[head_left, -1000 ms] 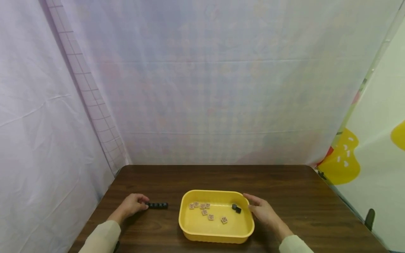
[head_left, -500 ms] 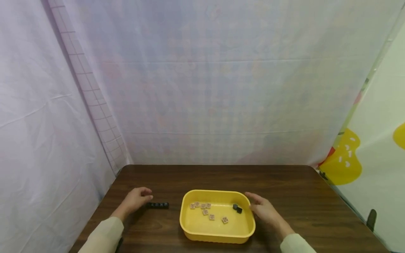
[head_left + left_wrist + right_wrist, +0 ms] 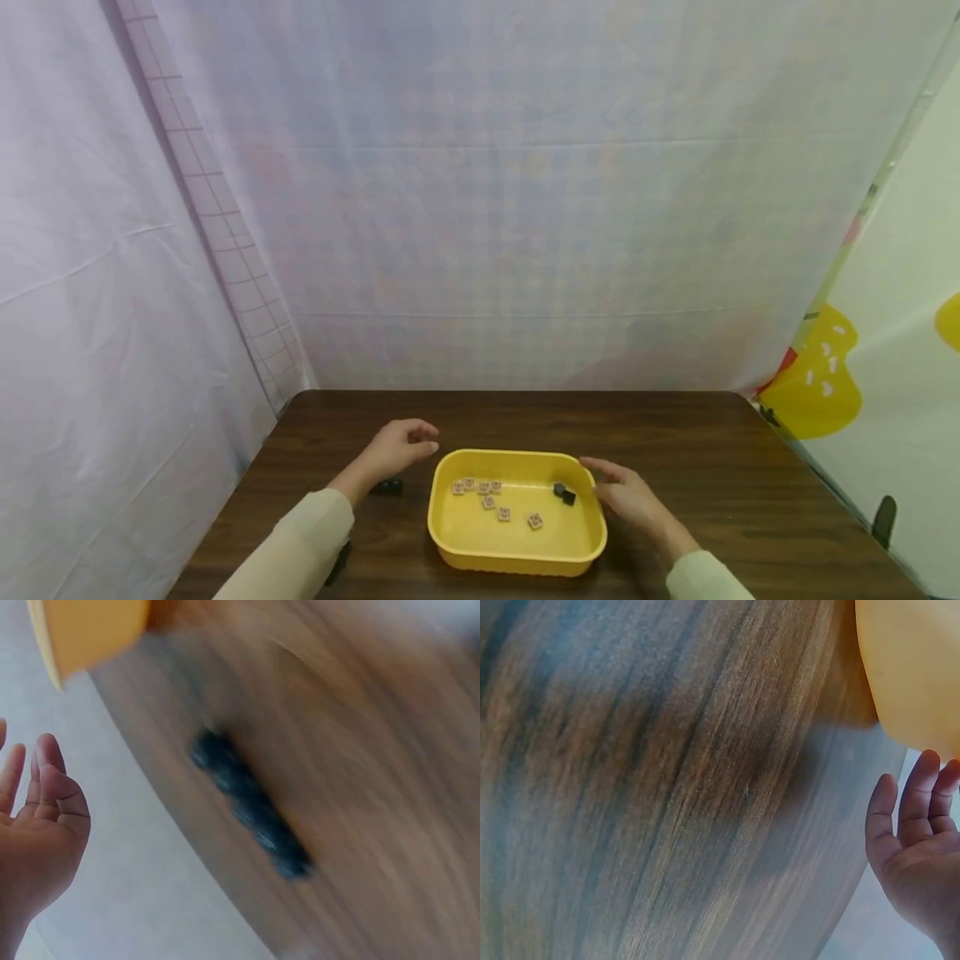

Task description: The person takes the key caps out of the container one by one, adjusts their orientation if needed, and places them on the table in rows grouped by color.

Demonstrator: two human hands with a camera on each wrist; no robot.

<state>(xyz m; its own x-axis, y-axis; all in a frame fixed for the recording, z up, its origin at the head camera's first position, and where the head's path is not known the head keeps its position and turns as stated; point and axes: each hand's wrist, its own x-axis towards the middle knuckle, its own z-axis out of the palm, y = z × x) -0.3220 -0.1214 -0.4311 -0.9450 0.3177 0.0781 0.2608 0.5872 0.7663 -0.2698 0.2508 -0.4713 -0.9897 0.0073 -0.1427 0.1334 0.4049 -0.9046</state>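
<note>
Yellow tray [image 3: 517, 563]: apart from desk's [image 3: 675, 433] far edge, holds tan tiles [image 3: 504, 515], black cubes [image 3: 569, 498]
Black cube row [image 3: 251, 806]: between desk's left edge and tray
Left hand [image 3: 393, 452]: fingers loosely parted, holding nothing
Right hand [image 3: 630, 502]: fingers relaxed against tray's right rim

A booth-like space, screened off on three sides: a pale checked curtain [image 3: 495, 208] at twelve o'clock, a creased white sheet [image 3: 97, 317] at nine, a yellow-patterned drape [image 3: 896, 375] at three, a brown table [image 3: 690, 467] at six. Home or workplace, I cannot tell.
</note>
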